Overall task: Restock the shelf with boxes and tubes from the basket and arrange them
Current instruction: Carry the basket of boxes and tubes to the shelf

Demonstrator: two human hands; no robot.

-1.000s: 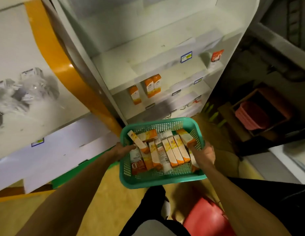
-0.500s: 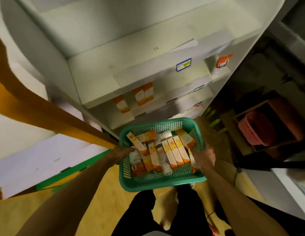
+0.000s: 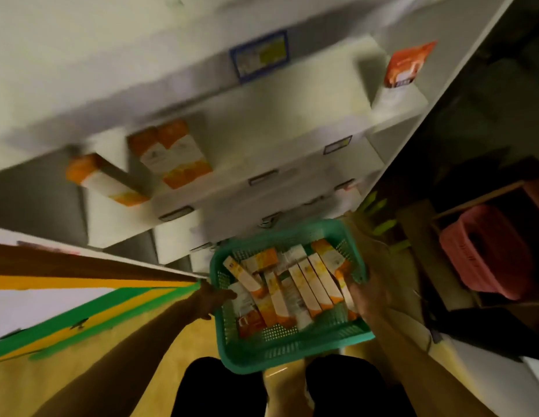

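Teal-green mesh basket (image 3: 287, 352), walls in a grid of small holes. Inside the basket: boxes (image 3: 307, 285) white with orange ends and orange-yellow patches; one box (image 3: 250, 319) at its left side has a red-orange lower part. Above the basket, white shelf (image 3: 292, 121); blue-bordered price label (image 3: 259, 55) with a yellow patch on a shelf edge. Up-left of the basket, orange-and-white boxes (image 3: 172, 152) on the shelf. Up-right of the basket, an orange-red pack (image 3: 405, 66) with a white lower part. Right of the basket, pink ribbed bin (image 3: 487, 251). Left of the basket, brown, yellow and green stripes (image 3: 81, 296). Below it, yellowish floor (image 3: 141, 356) and black trousers (image 3: 220, 386).
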